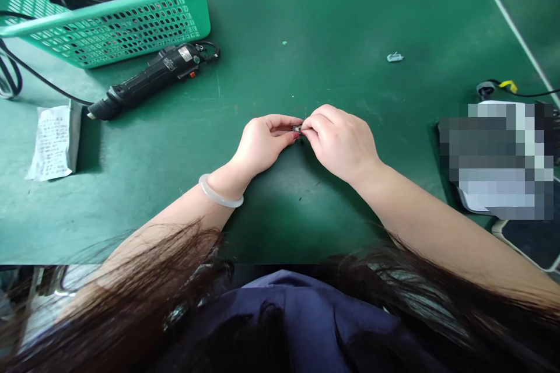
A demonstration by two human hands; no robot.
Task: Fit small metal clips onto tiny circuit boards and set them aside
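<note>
A small dark part with a shiny metallic face point(297, 129) is pinched between my two hands, just above the green table. My left hand point(262, 141), with a pale bangle point(221, 193) at the wrist, is closed on its left side with thumb and fingertips. From the right, my right hand point(342, 139) closes on the same part with thumb and forefinger. The fingertips hide most of the part, so its exact kind does not show. Tiny dark specks lie on the table below the hands.
At the upper left stands a green plastic basket point(131, 17) holding black cables. Before it lies a black electric screwdriver point(153, 78), with a wrapped paper packet point(55, 141) farther left. A small crumpled scrap point(395, 57) lies back right; a blurred-out object point(494, 157) sits at the right.
</note>
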